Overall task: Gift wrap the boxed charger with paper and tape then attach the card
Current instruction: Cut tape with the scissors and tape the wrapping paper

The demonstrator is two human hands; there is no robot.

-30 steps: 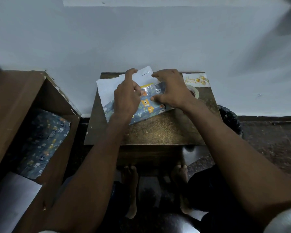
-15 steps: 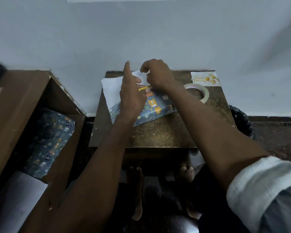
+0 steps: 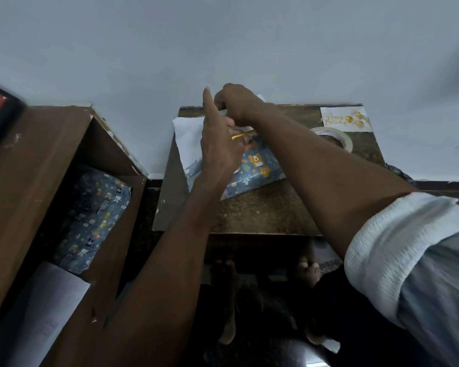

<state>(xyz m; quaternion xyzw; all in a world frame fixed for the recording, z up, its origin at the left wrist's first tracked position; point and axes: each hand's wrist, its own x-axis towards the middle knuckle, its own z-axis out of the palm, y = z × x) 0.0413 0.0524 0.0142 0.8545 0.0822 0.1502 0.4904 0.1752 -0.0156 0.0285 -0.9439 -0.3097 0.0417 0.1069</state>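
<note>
Dim, even light; no window in view. Plain pale blue-grey wall (image 3: 249,43) fills the far half of the scene. Small brown table (image 3: 263,215) with a mottled, worn top stands against it, centre. Left: open brown wooden cabinet (image 3: 37,168), chipped along its far edge, touching the wall. Dark skirting (image 3: 440,185) runs along the wall base at right. Floor (image 3: 329,258) under the table is dark, detail unclear.

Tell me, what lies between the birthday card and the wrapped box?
The tape roll lies between the card and the wrapped box, seen in the head view.
</note>
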